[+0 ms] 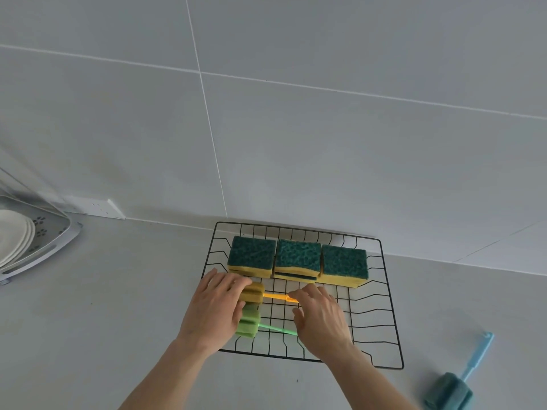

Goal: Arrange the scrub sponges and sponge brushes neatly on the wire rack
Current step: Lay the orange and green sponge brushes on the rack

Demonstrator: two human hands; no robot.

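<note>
Grey counter (118, 291): blue brush (461, 380) lies outside wire rack (393, 321); both hands, left (213, 309) and right (319, 318), rest loosely open on 2 brushes (251, 309).

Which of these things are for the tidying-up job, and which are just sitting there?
For the job:
wire rack
scrub sponges
yellow sponge brush
green sponge brush
blue sponge brush, not yet on the rack

Just there:
white plates in the dish drainer
wall socket
</note>
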